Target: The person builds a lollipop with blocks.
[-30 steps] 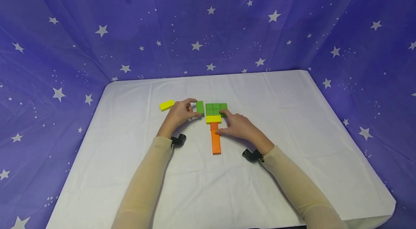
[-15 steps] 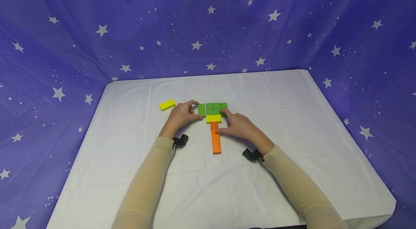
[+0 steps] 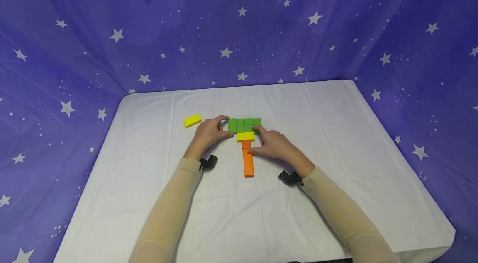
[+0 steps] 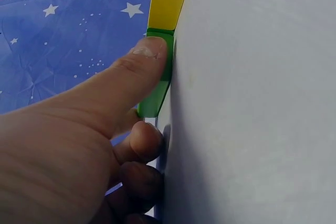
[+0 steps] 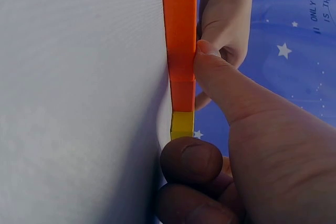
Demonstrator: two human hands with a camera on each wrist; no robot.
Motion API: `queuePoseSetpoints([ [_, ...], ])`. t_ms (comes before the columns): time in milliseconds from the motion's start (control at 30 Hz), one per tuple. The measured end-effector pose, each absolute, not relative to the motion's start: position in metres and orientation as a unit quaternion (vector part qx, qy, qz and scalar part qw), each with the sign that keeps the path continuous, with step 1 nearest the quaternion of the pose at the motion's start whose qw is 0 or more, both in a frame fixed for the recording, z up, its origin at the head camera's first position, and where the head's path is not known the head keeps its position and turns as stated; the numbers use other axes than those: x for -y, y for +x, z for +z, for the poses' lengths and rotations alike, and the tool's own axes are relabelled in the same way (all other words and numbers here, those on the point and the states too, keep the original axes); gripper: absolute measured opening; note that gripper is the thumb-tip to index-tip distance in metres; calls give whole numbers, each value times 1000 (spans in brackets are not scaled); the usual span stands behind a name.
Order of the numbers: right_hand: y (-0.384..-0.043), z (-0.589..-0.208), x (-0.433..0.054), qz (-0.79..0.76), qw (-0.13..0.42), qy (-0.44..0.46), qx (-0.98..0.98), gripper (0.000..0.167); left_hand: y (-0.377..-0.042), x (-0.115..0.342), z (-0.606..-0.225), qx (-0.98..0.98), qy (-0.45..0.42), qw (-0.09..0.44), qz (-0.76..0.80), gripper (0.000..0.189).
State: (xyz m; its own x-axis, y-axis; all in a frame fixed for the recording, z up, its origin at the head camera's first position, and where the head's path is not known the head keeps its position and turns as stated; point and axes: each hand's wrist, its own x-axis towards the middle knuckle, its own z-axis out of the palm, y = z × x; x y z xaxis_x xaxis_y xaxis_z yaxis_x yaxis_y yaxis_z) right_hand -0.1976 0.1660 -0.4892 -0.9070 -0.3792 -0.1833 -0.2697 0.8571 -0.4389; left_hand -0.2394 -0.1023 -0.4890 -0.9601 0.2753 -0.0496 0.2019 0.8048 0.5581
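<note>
My left hand (image 3: 208,133) pinches an upright green block (image 3: 232,126) between thumb and index finger, at the left end of a row of green blocks (image 3: 244,122). In the left wrist view the thumb lies along that block's near end. Below the row lies a yellow block (image 3: 245,137), then a small orange block (image 3: 246,144) and a long orange block (image 3: 248,163), all lined up. My right hand (image 3: 274,143) rests its index fingertip on the green blocks at the right and its thumb on the long orange block (image 5: 181,24). Its other fingers are curled in the right wrist view.
A loose yellow block (image 3: 192,120) lies behind and left of my left hand. A white cloth covers the table (image 3: 317,122), whose back edge meets a purple star-patterned curtain (image 3: 239,39). A black wrist camera (image 3: 209,162) sits at each sleeve cuff.
My left hand has slid the green block to the right, closing the gap beside the other green blocks. My right hand has stayed in place.
</note>
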Motion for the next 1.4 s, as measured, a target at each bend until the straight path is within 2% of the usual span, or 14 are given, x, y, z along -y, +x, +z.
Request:
queuePoseSetpoints([
  [500,-197,-488,-165,-203,137,-166,-955,99,-239,101,-489,-950,127,62,280,72],
  [733,-197,-487,-165,-202,140,-161,-956,99,-239,109,-481,-932,130,53,333,73],
  [1000,-196,-487,-166,-205,133,-167,-955,100,-241,131,-464,-913,112,20,393,61],
  [1400,-196,-488,-165,-208,133,-167,-955,97,-246,190,-453,-913,59,4,405,60],
])
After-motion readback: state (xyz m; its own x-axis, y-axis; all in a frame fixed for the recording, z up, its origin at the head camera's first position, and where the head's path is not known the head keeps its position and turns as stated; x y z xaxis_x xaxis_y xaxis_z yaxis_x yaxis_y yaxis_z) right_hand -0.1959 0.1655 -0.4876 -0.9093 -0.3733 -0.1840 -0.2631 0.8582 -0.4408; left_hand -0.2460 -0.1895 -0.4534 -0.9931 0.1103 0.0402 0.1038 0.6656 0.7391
